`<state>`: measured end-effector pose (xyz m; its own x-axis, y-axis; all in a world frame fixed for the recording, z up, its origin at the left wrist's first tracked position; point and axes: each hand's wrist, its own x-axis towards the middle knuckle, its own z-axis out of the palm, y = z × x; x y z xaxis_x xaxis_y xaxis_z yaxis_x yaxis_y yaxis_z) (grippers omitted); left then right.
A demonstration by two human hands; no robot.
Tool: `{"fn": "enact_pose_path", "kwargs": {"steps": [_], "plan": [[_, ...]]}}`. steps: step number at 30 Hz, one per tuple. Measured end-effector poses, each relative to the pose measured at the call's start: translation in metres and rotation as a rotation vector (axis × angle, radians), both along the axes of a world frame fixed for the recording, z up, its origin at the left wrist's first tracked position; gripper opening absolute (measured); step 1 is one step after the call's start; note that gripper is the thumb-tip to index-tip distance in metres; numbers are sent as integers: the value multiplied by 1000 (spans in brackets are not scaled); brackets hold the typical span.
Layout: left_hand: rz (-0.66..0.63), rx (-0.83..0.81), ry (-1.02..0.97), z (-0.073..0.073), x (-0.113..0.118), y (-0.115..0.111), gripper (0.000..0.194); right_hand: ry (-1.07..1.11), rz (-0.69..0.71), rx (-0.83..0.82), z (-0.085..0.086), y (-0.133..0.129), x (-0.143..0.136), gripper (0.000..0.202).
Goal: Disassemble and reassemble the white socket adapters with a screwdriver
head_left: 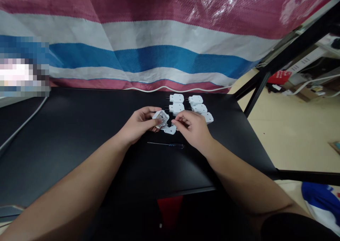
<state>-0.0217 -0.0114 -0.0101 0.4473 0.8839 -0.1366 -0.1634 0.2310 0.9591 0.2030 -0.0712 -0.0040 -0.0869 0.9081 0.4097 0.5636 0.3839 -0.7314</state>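
My left hand [142, 123] grips an opened white plug housing [161, 117], its hollow inside facing up. Just to the right, my right hand [192, 127] is closed in a pinch; whatever sits between thumb and fingertip is too small to make out. A white plug cover [170, 129] lies on the table below and between the hands. Beyond them stand several white plugs with metal pins, among them an upper one [176, 98], one under it [176, 108] and a right-hand group [199, 108]. A screwdriver [170, 145] with a dark blue handle lies nearer me.
The black table [66, 138] carries everything. A striped plastic sheet [148, 39] hangs behind it, with a white cable [170, 89] along the back edge. Black metal frame bars [265, 69] rise on the right. A grey cable [25, 122] crosses the left side.
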Motion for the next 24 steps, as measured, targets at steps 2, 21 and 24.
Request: {"fn": "enact_pose_path", "kwargs": {"steps": [2, 21, 24], "plan": [[-30, 6, 15, 0, 0, -1, 56, 88, 50, -17, -2, -1, -3, 9], [-191, 68, -59, -3, 2, -5, 56, -20, 43, 88, -4, 0, -5, 8], [-207, 106, -61, -1, 2, -7, 55, -18, 66, 93, -1, -1, -5, 7]]}}
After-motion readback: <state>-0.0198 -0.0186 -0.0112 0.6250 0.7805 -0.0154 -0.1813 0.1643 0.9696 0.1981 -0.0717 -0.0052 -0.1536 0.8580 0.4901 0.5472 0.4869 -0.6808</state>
